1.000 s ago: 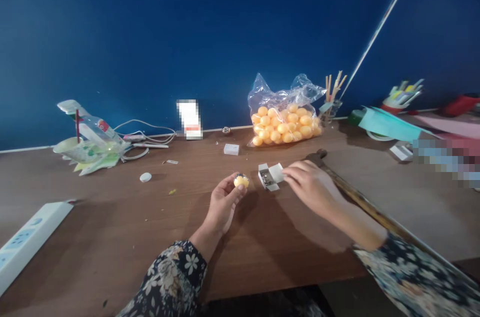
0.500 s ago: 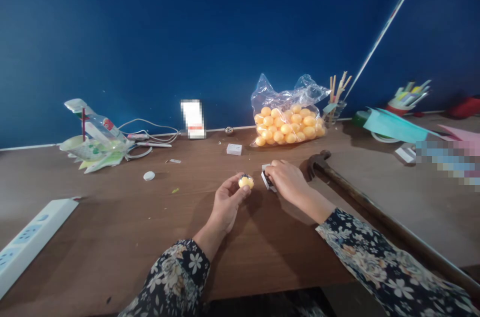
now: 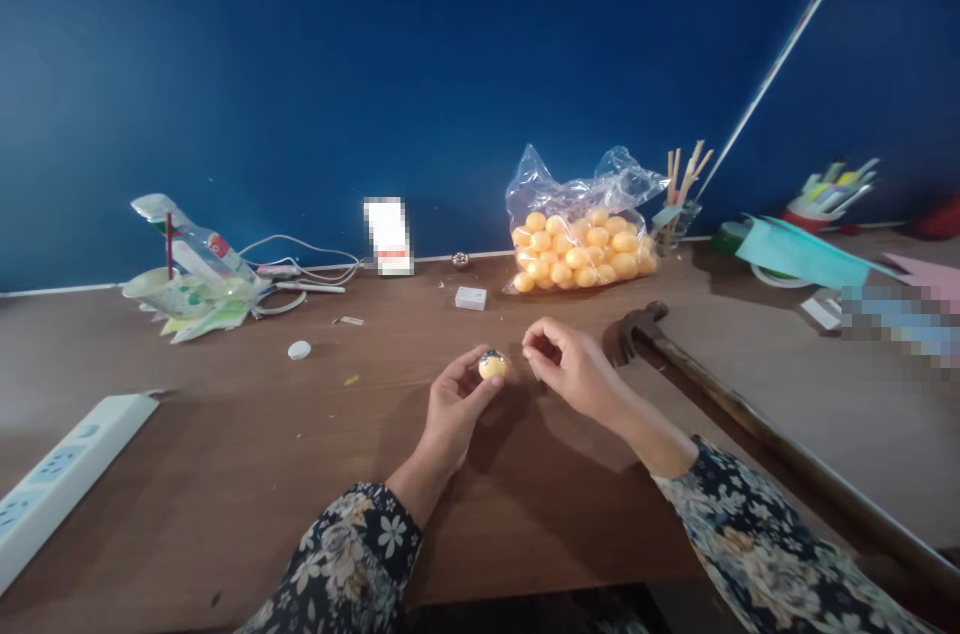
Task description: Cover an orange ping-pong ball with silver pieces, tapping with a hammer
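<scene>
Head view: left grip (image 3: 451, 408) pinches a yellow ball (image 3: 493, 367), likely light, slick, best side-held; right grip (image 3: 577, 369) curled, its load we cannot tell.

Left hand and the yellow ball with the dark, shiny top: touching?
Touching. The head view shows the left hand holding the yellow ball up off the table, thumb against its lower side.

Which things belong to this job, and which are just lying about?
Job:
dark-topped round yellow ball, in left hand
small pale object, mostly behind right hand
clear plastic bag of yellow balls, probably

Lying about, apparently:
wooden-handled claw hammer
long white power strip
</scene>
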The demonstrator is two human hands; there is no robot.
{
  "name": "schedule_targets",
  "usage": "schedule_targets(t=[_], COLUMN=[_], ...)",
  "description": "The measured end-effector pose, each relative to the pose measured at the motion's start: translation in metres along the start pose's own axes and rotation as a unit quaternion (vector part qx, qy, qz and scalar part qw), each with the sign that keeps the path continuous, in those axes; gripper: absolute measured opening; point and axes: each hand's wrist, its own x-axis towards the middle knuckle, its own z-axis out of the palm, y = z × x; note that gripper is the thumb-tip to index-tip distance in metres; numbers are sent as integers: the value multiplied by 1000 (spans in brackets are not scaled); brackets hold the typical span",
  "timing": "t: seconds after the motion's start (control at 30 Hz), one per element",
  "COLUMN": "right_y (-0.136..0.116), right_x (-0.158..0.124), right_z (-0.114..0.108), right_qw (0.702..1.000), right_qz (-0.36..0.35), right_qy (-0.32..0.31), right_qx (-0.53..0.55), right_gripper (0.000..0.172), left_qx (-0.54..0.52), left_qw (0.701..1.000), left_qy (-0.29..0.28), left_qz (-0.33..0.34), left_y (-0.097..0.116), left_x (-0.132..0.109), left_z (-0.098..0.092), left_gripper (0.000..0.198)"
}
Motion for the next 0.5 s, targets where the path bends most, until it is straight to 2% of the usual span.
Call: schedule_targets(t=[0.13, 0.27, 0.37, 0.5], right_y=[-12, -7, -4, -7], right_x=[-4, -6, -9, -13], right_z=[9, 22, 29, 29], right_qw=[982, 949, 937, 940], right_qz=[59, 117, 137, 138], right_qy=[-9, 4, 0, 4], right_qx=[177, 293, 322, 311], right_gripper=[13, 20, 21, 19], left_qx=[36, 45, 44, 47], left_qw=[999, 998, 999, 998], left_qy=[20, 32, 24, 32], left_qz=[25, 15, 7, 1], left_y=[0, 2, 4, 6], left_x=[0, -1, -3, -5], left_z=[-2, 0, 3, 5], left_gripper=[52, 53, 53, 51])
